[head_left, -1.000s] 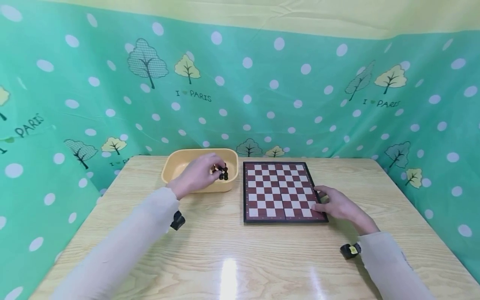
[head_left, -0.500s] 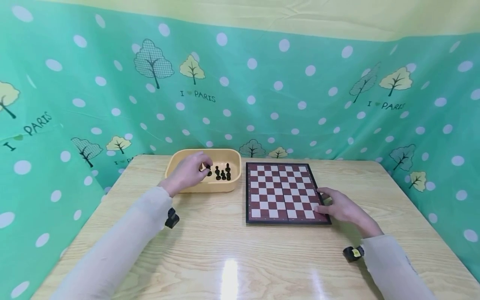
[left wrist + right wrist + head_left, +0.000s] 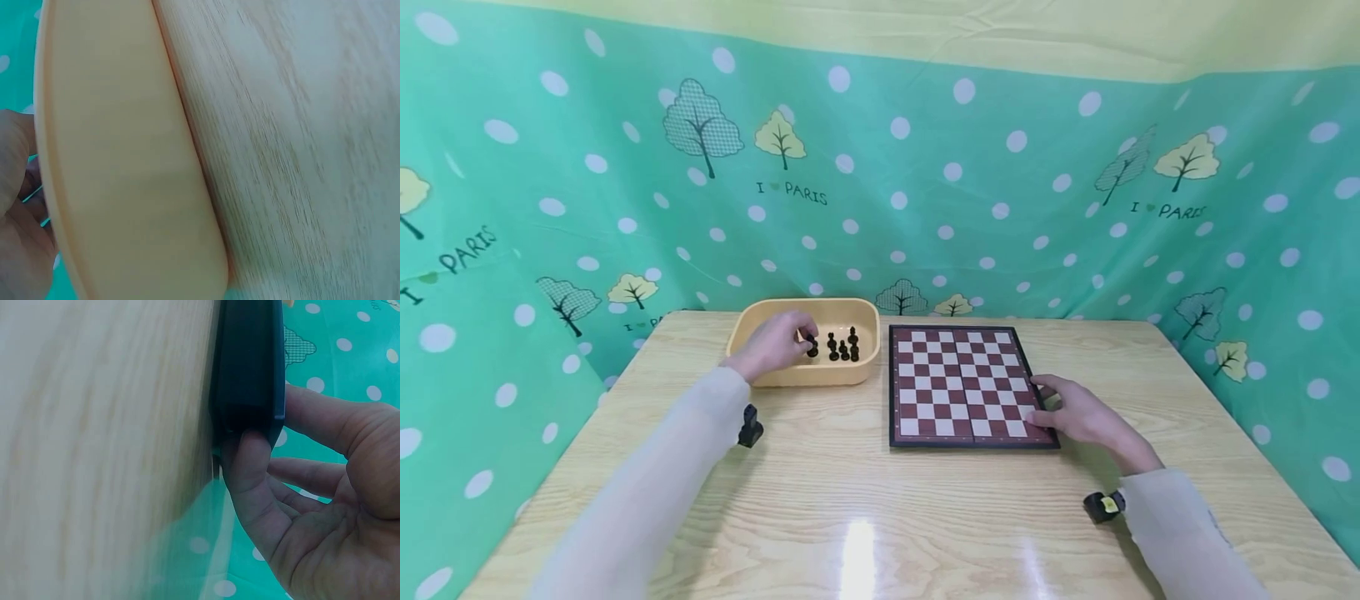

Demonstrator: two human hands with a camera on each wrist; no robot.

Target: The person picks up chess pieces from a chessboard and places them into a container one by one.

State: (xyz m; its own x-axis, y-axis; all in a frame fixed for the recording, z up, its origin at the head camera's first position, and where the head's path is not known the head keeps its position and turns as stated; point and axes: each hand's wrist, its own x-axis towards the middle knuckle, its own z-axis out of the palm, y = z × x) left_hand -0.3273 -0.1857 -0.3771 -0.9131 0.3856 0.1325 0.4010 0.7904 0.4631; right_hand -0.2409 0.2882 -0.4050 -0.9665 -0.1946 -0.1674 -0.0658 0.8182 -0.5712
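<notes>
In the head view my left hand (image 3: 775,342) reaches over the front left of a yellow plastic bin (image 3: 775,377). Its thumb and fingertips pinch a small black chess piece (image 3: 812,350) low inside the bin. Several other black chess pieces (image 3: 833,348) stand upright just right of it. The left wrist view shows only part of that hand behind the bin's wall (image 3: 125,150); the piece is hidden there. My right hand (image 3: 1078,412) grips the right edge of a chessboard (image 3: 966,383), thumb on top near the front corner. In the right wrist view, fingers hold the board's black side (image 3: 247,369).
Bin and board lie side by side at the back of a light wooden table (image 3: 850,492). Behind them hangs a green dotted curtain (image 3: 925,208). Black wrist cameras (image 3: 750,427) hang below both sleeves.
My left hand has moved left inside the bin, from over the grouped pieces to beside them, uncovering them. The right hand keeps its grip on the chessboard.
</notes>
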